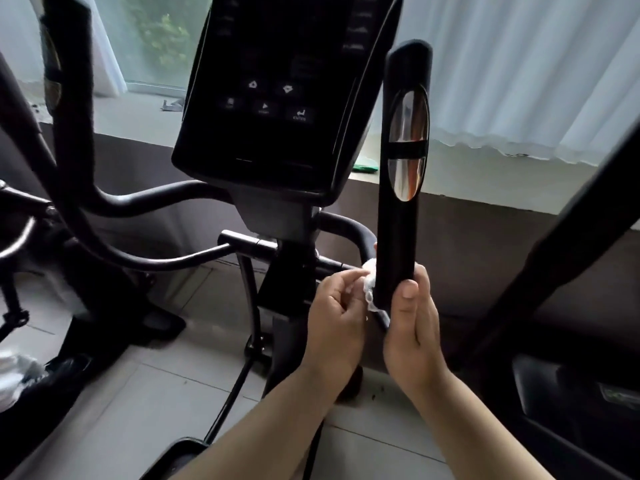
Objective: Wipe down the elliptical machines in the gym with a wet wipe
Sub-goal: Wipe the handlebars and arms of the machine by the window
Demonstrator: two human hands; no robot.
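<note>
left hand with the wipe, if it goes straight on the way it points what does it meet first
The black handlebar: the left hand points toward its lower end, with the wet wipe bunched against it. Depth is unclear, though.

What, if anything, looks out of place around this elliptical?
Small dark specks lie scattered on the pale floor tile beside the machine's base, looking like unswept debris. The elliptical itself shows no damage or tilt.
</note>
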